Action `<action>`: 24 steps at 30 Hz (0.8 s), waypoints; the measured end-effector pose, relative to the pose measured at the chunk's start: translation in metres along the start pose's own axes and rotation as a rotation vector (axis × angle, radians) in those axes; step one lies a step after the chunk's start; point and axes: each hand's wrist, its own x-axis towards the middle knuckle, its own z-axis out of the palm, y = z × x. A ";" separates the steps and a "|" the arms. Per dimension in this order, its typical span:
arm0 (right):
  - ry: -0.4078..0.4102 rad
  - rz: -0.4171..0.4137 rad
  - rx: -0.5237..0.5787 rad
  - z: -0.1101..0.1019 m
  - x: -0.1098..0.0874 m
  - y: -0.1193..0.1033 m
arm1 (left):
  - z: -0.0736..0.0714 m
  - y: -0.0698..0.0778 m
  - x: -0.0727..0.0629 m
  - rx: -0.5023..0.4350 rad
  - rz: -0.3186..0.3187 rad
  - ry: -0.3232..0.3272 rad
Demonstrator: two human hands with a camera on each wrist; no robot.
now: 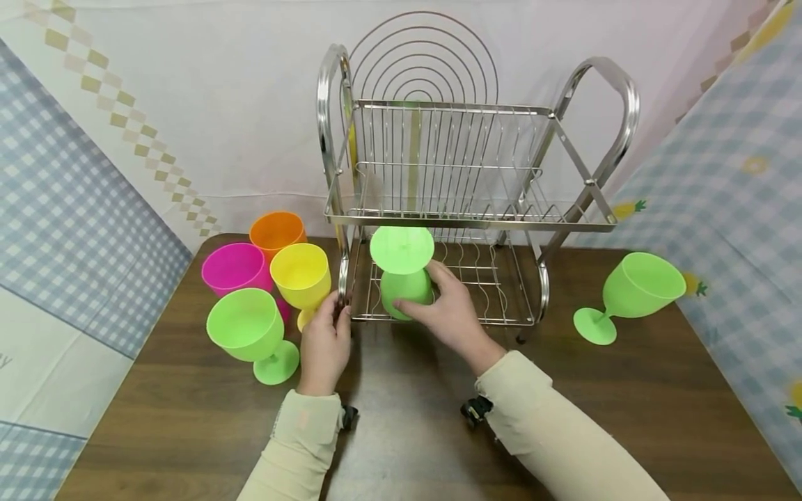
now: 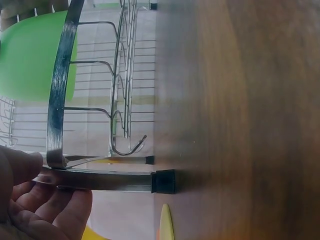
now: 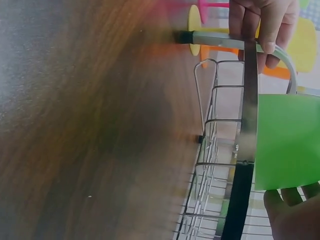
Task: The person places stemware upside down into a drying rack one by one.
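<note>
My right hand (image 1: 447,313) grips a green goblet (image 1: 406,289) by its bowl, turned upside down with its round foot (image 1: 402,250) uppermost. The goblet is at the lower tier of a metal dish rack (image 1: 470,224), near the front left. My left hand (image 1: 326,344) holds the rack's left front leg, thumb on one side and fingers on the other, as the left wrist view shows. Close beside that hand stands a yellow goblet (image 1: 301,277). In the right wrist view the green bowl (image 3: 287,142) is behind the rack's front bar, with fingertips (image 3: 275,200) against it.
Left of the rack, an orange goblet (image 1: 278,233), a magenta goblet (image 1: 234,268) and a green goblet (image 1: 246,324) stand clustered upright. Another green goblet (image 1: 642,285) stands at the right. The rack's upper tier has wire slots; a wooden table (image 1: 401,431) lies beneath.
</note>
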 end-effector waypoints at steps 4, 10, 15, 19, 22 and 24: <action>-0.033 0.013 -0.034 0.003 0.005 -0.004 | 0.000 -0.001 0.000 0.007 0.001 0.005; -0.041 0.093 -0.021 0.006 0.015 -0.003 | 0.000 0.000 -0.001 -0.003 -0.015 -0.007; -0.038 0.122 0.035 0.010 0.021 0.005 | -0.001 0.000 -0.001 -0.002 -0.016 -0.001; -0.033 0.128 0.070 0.018 0.026 0.012 | -0.001 0.001 -0.001 -0.009 -0.008 -0.001; -0.047 0.125 0.040 0.023 0.029 0.014 | 0.000 0.001 -0.001 -0.009 -0.010 -0.005; -0.071 0.117 0.002 0.026 0.031 0.015 | -0.001 0.001 -0.001 -0.008 -0.008 -0.004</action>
